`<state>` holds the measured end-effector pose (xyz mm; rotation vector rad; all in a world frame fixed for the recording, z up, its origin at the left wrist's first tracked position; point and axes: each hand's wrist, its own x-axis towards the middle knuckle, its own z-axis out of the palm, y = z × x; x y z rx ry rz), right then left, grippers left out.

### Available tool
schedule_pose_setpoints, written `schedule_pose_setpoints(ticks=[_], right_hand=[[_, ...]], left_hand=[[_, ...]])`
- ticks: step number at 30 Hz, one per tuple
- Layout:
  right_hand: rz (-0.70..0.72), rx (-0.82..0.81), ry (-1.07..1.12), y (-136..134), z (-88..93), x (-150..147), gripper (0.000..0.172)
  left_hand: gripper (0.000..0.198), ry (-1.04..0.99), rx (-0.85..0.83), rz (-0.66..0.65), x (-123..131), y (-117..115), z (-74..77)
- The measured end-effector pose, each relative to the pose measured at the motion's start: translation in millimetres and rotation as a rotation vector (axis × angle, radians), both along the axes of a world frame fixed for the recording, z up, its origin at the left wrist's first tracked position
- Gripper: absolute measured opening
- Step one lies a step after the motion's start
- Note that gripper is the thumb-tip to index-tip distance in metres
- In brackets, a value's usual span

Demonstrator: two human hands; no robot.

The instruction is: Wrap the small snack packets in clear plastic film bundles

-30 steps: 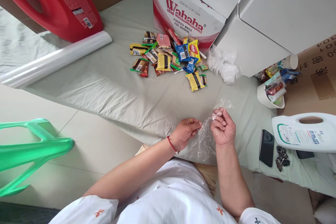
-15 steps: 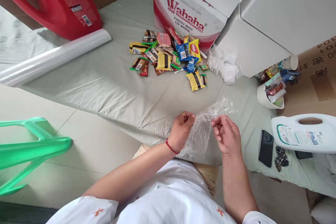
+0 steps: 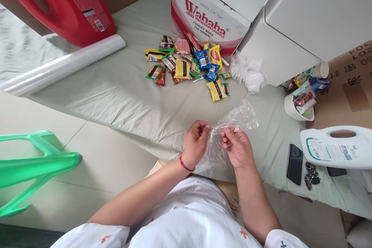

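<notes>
Bringing right hand (image 3: pixel 237 145) slightly nearer left hand (image 3: pixel 197 139) than half a second ago; pinching clear plastic (image 3: pixel 217 150) in both, nearly closed, keeping one just beside the other. Holding it over the sheet (image 3: pixel 157 116), this side of the snacks (image 3: pixel 182 69).

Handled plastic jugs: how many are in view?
2: a red jug at upper left, behind the clear plastic roll, and a white jug at right, beside the keys. Others could be hidden.
</notes>
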<state>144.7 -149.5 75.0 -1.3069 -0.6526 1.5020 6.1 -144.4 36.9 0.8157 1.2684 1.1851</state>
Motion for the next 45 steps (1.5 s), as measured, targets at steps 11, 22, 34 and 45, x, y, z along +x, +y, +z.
schedule_pose_setpoints(ticks=[11,22,34,45], right_hand=[[-0.037,-0.105,0.240,-4.9,-3.6,63.8,0.024],[0.042,-0.172,0.019,-0.8,-15.5,111.5,0.029],[0.053,-0.173,-0.156,-3.9,-10.1,145.6,0.033],[0.049,-0.217,-0.314,1.7,-32.7,127.1,0.045]], left_hand=[[0.031,-0.198,-0.107,-0.036,-39.4,23.7,-10.2],[0.030,-0.151,-0.160,-0.040,-77.8,41.9,-14.1],[0.030,-0.067,-0.144,-0.125,-94.3,42.6,-9.4],[0.020,0.522,0.023,0.008,-97.2,37.3,-15.3]])
